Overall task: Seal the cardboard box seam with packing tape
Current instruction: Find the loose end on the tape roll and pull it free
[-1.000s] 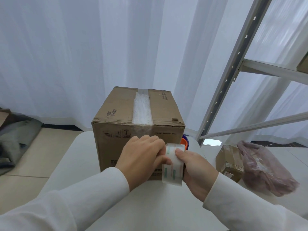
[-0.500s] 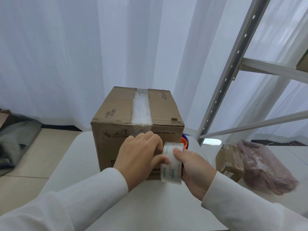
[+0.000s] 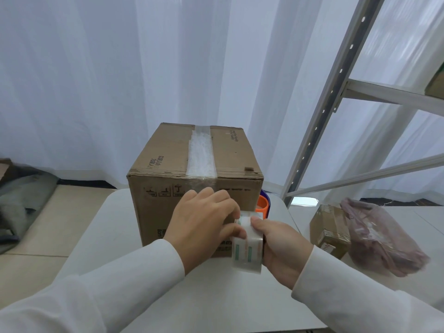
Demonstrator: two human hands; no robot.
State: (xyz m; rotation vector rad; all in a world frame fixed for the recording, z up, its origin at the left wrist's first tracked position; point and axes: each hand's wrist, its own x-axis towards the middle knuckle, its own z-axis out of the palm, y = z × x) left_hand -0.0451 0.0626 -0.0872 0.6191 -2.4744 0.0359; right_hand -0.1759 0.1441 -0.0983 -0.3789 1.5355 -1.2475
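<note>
Box stands at table centre, clear tape strip running along its top seam toward 12 o'clock and over the near edge. Left hand, palm down, lies against the box's near face, fingers bent toward 3 o'clock, fingertips touching the roll. Right hand grips the roll upright from its 3 o'clock side, thumb on top. Orange object behind roll.
</note>
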